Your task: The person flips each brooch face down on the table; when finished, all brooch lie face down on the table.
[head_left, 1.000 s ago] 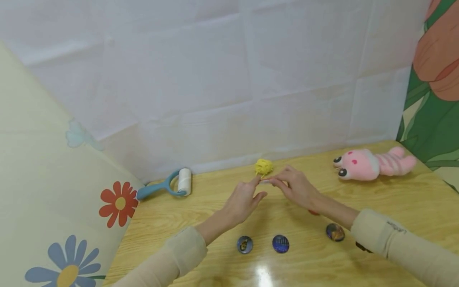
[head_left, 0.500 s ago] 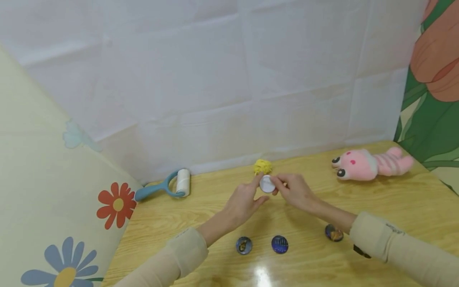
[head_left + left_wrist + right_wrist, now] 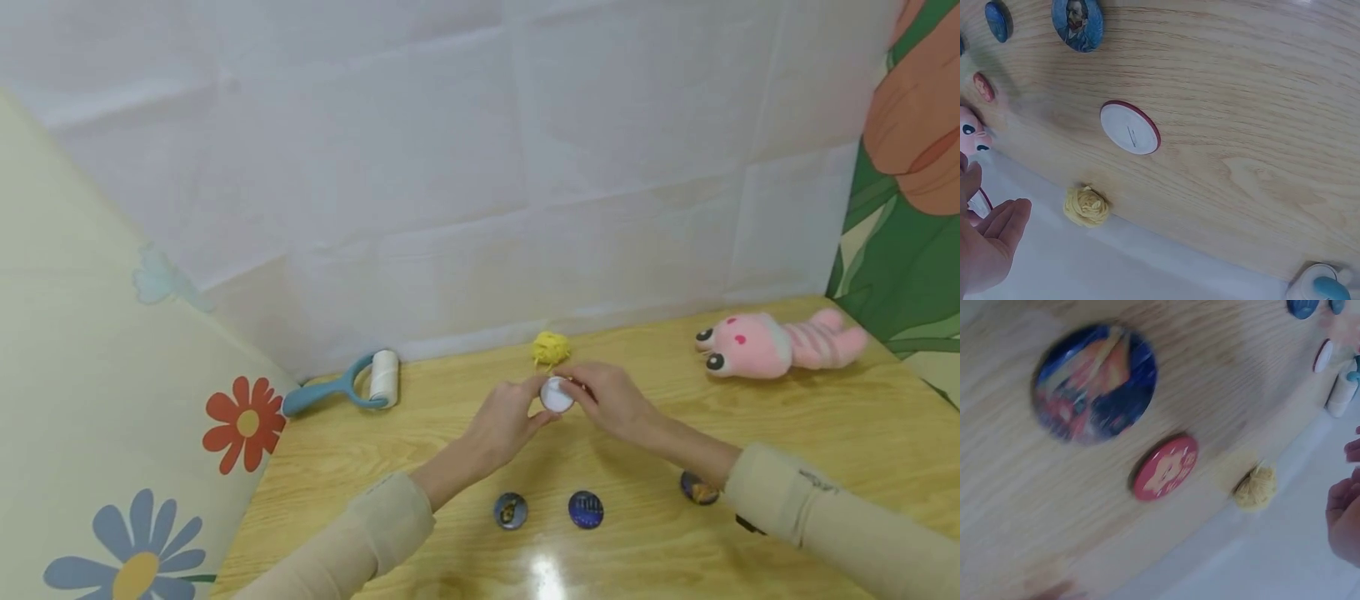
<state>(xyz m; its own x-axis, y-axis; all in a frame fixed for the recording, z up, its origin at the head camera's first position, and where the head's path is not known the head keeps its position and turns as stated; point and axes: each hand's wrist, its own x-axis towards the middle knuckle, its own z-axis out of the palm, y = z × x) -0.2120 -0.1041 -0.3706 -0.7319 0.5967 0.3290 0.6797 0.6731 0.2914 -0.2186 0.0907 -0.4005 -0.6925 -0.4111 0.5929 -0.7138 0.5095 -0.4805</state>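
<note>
In the head view a round pin badge point(image 3: 556, 395), white back towards me, is held up between both hands over the middle of the table. My left hand point(image 3: 504, 423) grips its left edge between thumb and forefinger. From the right, my right hand point(image 3: 615, 402) pinches its other edge. A sliver of the held badge point(image 3: 980, 204) shows beside the fingers in the left wrist view. Another badge point(image 3: 1130, 128), red-rimmed, lies back up with its pin showing. The right wrist view has a red badge point(image 3: 1166, 467) face up and a larger-looking picture badge point(image 3: 1095, 382).
Two dark blue badges point(image 3: 511, 511) lie near the front of the wooden table point(image 3: 360, 500). A yellow ball of yarn point(image 3: 551, 347) sits behind the hands. At the back left rests a blue-handled lint roller point(image 3: 337, 392); a pink plush toy point(image 3: 757, 345) lies back right.
The badge has turned from edge-on to showing its white back, and has come slightly lower. My left thumb has closed in on its lower edge, and the right fingers have shifted.
</note>
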